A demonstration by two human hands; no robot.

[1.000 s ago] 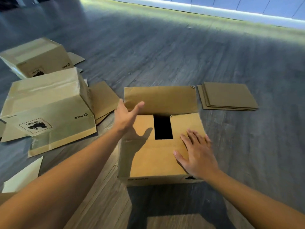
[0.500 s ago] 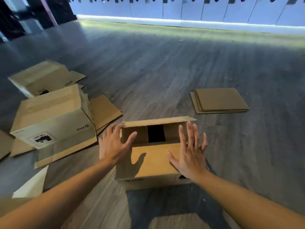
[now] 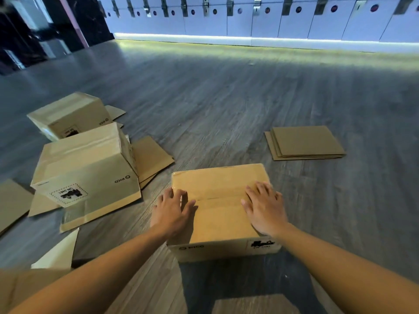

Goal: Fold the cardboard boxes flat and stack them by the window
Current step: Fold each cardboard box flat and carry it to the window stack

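Note:
A brown cardboard box (image 3: pixel 218 214) stands on the floor right in front of me with its top flaps down. My left hand (image 3: pixel 173 211) lies flat over the box's left edge, fingers spread. My right hand (image 3: pixel 265 207) presses flat on the top flaps at the right side. Neither hand grips anything. A low stack of flattened cardboard (image 3: pixel 305 143) lies on the floor to the far right. Two more upright boxes sit to the left, a near one (image 3: pixel 84 168) and a far one (image 3: pixel 68 114).
Loose flat cardboard pieces (image 3: pixel 152 158) lie under and around the left boxes, with more cardboard at the bottom left corner (image 3: pixel 54 254). A wall of white lockers (image 3: pixel 260 17) with a lit base runs along the far side. The wood floor (image 3: pixel 226 98) stretches between.
The far flap, standing open before, has come down onto the box top. Both hands have moved onto the shut flaps. The view has tilted up to show the lockers.

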